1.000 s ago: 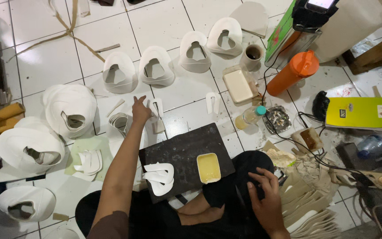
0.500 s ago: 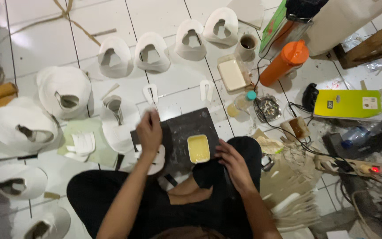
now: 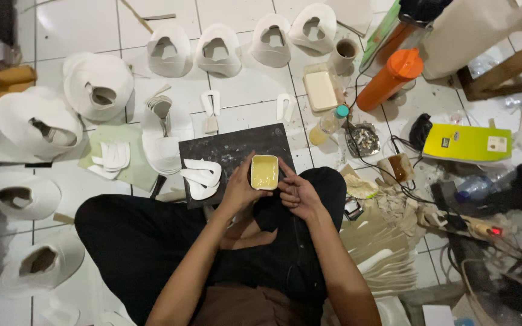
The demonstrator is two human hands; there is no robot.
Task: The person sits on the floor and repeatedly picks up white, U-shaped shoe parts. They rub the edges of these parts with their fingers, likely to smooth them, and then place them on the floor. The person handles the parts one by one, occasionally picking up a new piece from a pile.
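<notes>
Seated cross-legged on white floor tiles (image 3: 98, 27), a person closes the left hand (image 3: 240, 190) around a small white rectangular tub of yellow paste (image 3: 264, 172), held at the near edge of a dark speckled work slab (image 3: 234, 148). Just beside it, the right hand (image 3: 297, 194) has its fingers curled, touching the tub's side. White cut-out pieces (image 3: 200, 177) lie on the slab's left corner.

A flat yellow-green box (image 3: 467, 142) lies on the tiled floor at the right, with a small dark label toward its left end and a pale label toward its right end. Behind it, an orange bottle (image 3: 389, 79) with an orange cap leans beside a green flat package (image 3: 380, 35) standing on edge at the top, and a small clear bottle (image 3: 327, 123) with a teal cap and yellowish liquid lies next to a cream rectangular tub (image 3: 321, 90). Further right, what may be a clear plastic water bottle (image 3: 475, 187) lies in the dim clutter, too dark to make out well.
</notes>
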